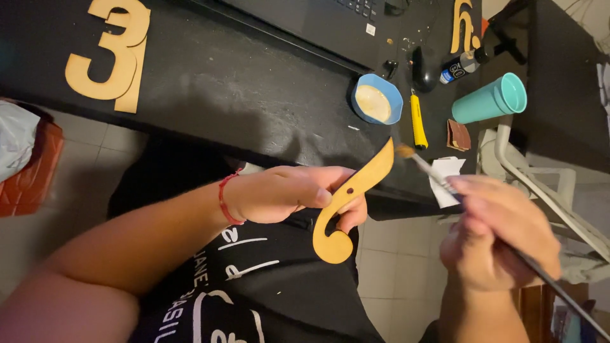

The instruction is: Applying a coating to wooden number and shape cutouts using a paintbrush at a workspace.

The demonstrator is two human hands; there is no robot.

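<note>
Left hand fingers clamp the curved wooden piece steady while right hand fingers, pinching the paintbrush, should stroke lightly along its tip.

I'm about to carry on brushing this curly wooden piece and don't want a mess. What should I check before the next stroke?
1. Left hand grips the wooden piece firmly: ok.
2. Right hand holds the brush: ok.
3. Bristles sit at the piece's upper tip: ok.
4. Blue bowl within reach on the black table: ok.
5. Enough load on the bristles: cannot tell.
</note>
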